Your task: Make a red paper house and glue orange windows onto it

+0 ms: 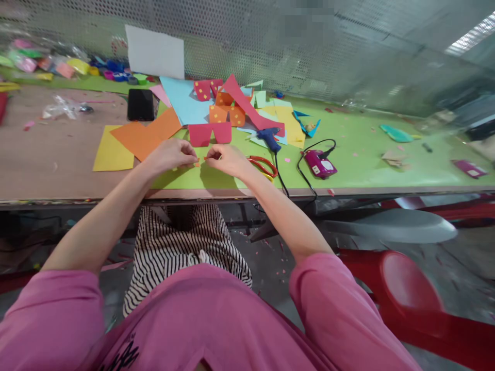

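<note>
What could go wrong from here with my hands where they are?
The tiny orange paper piece at the left hand's fingertips could slip and get lost. The blue glue gun has a black cord running to the table's front edge; a snag might drag it.

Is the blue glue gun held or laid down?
Laid down: the glue gun lies on its side, its body in profile, apart from the left hand and right hand.
</note>
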Demonstrator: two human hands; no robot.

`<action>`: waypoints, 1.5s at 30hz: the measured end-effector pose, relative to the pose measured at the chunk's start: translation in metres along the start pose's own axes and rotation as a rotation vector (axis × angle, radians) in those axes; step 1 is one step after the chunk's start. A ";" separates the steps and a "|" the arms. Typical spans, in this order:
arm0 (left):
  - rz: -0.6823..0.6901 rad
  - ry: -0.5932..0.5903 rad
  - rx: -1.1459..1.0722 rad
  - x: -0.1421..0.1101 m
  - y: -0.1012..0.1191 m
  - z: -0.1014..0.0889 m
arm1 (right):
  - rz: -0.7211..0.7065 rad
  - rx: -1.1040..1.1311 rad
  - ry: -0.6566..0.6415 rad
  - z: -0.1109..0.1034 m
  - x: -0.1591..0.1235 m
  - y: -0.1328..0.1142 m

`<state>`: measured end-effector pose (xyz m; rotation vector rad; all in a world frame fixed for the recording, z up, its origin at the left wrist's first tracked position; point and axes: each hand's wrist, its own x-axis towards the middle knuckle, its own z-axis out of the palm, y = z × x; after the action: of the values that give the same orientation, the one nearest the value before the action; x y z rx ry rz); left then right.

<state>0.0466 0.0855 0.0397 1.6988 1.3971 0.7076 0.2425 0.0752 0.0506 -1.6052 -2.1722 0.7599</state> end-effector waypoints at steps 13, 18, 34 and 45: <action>0.084 0.058 -0.123 -0.008 -0.003 0.012 | -0.049 0.116 -0.019 0.003 0.001 0.004; 0.095 0.084 -0.237 -0.011 0.000 0.014 | -0.023 0.226 -0.002 -0.002 -0.007 -0.002; 0.127 0.061 -0.426 -0.021 0.002 0.022 | -0.017 0.498 0.100 0.005 -0.020 -0.001; 0.173 0.040 -0.532 -0.033 -0.001 0.031 | -0.197 0.165 0.167 -0.009 -0.040 -0.001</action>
<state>0.0642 0.0466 0.0250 1.3897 0.9754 1.1031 0.2588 0.0391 0.0603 -1.3023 -2.0529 0.6985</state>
